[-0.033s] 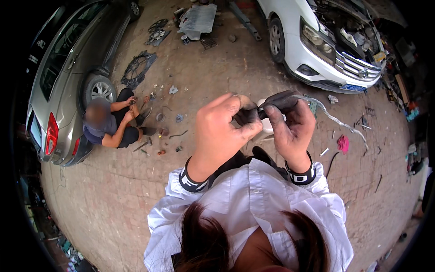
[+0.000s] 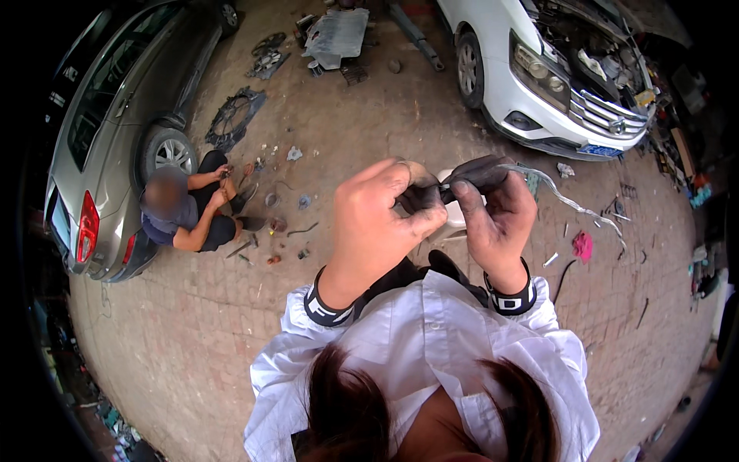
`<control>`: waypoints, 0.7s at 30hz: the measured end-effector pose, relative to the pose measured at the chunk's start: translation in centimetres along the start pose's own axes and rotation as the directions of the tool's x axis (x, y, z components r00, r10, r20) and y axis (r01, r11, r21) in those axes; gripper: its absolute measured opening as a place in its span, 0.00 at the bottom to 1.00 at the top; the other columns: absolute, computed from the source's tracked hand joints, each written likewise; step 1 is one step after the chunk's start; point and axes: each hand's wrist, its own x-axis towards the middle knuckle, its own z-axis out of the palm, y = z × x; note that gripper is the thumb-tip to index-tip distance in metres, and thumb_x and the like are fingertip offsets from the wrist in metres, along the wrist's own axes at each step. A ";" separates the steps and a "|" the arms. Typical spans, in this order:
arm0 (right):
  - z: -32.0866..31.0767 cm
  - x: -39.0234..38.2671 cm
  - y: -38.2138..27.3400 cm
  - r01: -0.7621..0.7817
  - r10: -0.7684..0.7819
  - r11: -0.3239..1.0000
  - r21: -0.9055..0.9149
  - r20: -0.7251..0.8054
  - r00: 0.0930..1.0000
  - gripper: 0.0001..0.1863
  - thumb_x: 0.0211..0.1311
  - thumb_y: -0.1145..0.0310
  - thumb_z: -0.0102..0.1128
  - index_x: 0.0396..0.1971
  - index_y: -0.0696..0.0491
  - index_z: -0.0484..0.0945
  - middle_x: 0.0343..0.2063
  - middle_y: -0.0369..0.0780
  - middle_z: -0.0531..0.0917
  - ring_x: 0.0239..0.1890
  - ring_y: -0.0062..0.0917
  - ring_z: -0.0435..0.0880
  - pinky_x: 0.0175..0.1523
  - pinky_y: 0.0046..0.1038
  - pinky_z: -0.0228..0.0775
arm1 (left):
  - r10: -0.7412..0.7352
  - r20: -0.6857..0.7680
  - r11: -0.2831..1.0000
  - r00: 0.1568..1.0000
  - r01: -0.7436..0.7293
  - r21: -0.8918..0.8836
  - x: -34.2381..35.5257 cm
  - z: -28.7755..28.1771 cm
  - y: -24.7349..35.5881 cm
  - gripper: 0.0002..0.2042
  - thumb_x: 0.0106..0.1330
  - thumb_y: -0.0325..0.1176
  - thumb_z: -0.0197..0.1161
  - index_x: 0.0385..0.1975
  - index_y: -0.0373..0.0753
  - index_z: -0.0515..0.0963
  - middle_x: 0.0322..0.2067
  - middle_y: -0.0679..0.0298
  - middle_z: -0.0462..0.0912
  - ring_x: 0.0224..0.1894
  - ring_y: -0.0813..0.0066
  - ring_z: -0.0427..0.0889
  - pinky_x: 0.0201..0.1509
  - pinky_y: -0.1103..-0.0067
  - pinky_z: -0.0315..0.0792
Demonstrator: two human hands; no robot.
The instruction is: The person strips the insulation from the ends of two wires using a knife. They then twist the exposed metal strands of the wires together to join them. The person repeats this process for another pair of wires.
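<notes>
My left hand (image 2: 381, 215) and my right hand (image 2: 496, 219) meet in front of my chest, fingertips blackened, pinching a small dark piece (image 2: 444, 187) that is mostly hidden between them. A pale, thin, crinkled wire or strip (image 2: 570, 192) runs from near my right fingers out to the right. A white object (image 2: 454, 223), partly covered, lies below and behind my hands.
A person (image 2: 185, 208) in dark clothes crouches by a dark car (image 2: 123, 92) at left, hands on a small part. A white car (image 2: 516, 108) with raised bonnet stands upper right. Loose parts (image 2: 235, 115), a metal sheet (image 2: 335, 38) and a pink rag (image 2: 582, 245) lie on the paving.
</notes>
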 end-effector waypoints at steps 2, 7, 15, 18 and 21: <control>-0.3 0.0 0.5 0.052 -0.052 0.999 -0.009 0.000 0.999 0.03 0.54 0.83 0.60 0.28 0.62 0.75 0.28 0.42 0.81 0.27 0.23 0.81 0.34 0.21 0.73 | -0.040 0.030 0.998 0.999 0.041 -0.041 0.3 0.2 0.0 0.10 0.42 0.24 0.67 0.26 0.32 0.77 0.21 0.59 0.77 0.21 0.71 0.78 0.24 0.79 0.72; -1.7 0.3 1.7 0.154 -0.147 0.982 -0.109 0.068 0.987 0.03 0.54 0.82 0.60 0.28 0.62 0.75 0.28 0.43 0.81 0.28 0.27 0.81 0.33 0.24 0.73 | -0.172 0.123 0.968 0.977 0.191 -0.161 0.9 0.8 -0.2 0.06 0.45 0.21 0.63 0.24 0.30 0.76 0.20 0.66 0.77 0.20 0.85 0.75 0.23 0.86 0.68; -3.3 0.7 3.4 0.118 -0.124 0.992 0.051 0.134 0.983 0.03 0.57 0.81 0.58 0.30 0.63 0.74 0.30 0.46 0.80 0.29 0.26 0.81 0.34 0.23 0.75 | -0.266 0.343 0.866 0.901 0.380 -0.326 1.8 2.2 -2.5 0.04 0.53 0.20 0.62 0.25 0.33 0.74 0.21 0.71 0.76 0.21 0.89 0.72 0.23 0.88 0.66; -3.8 0.4 4.3 0.014 -0.061 0.972 0.234 0.195 0.979 0.05 0.60 0.79 0.58 0.32 0.64 0.72 0.31 0.47 0.79 0.29 0.25 0.81 0.35 0.23 0.75 | -0.327 0.477 0.708 0.816 0.546 -0.448 1.4 2.3 -3.4 0.03 0.56 0.23 0.62 0.28 0.34 0.75 0.22 0.70 0.76 0.20 0.87 0.72 0.22 0.88 0.67; -4.1 0.5 5.6 -0.091 0.005 0.933 0.348 0.241 0.971 0.08 0.61 0.74 0.59 0.32 0.62 0.72 0.30 0.44 0.78 0.27 0.23 0.79 0.32 0.22 0.73 | -0.321 0.598 0.568 0.735 0.654 -0.500 1.3 2.9 -5.2 0.03 0.58 0.25 0.61 0.30 0.35 0.75 0.22 0.68 0.78 0.19 0.85 0.73 0.21 0.86 0.67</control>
